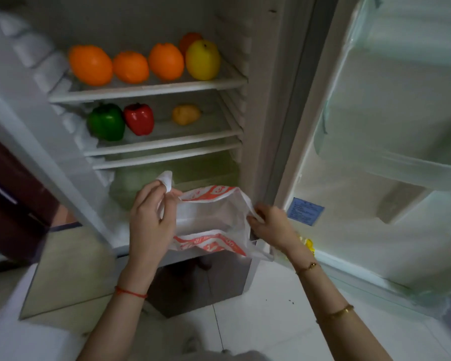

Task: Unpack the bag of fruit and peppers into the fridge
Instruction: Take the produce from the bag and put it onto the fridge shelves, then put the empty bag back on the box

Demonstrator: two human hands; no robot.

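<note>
A white plastic bag with orange print (214, 220) is held open in front of the fridge's lower part. My left hand (151, 220) grips its left handle and my right hand (271, 225) grips its right edge. I see nothing inside the bag. On the upper shelf (146, 91) sit several oranges (90, 65) and a yellow fruit (203, 59). The shelf below (164, 144) carries a green pepper (106, 122), a red pepper (139, 118) and a small yellow-orange fruit (186, 114).
The fridge door (391, 142) stands open to the right with clear door bins. A pale green crisper drawer (130, 186) lies behind the bag. A dark cabinet (8, 194) is at the left. White floor tiles (258, 321) run below.
</note>
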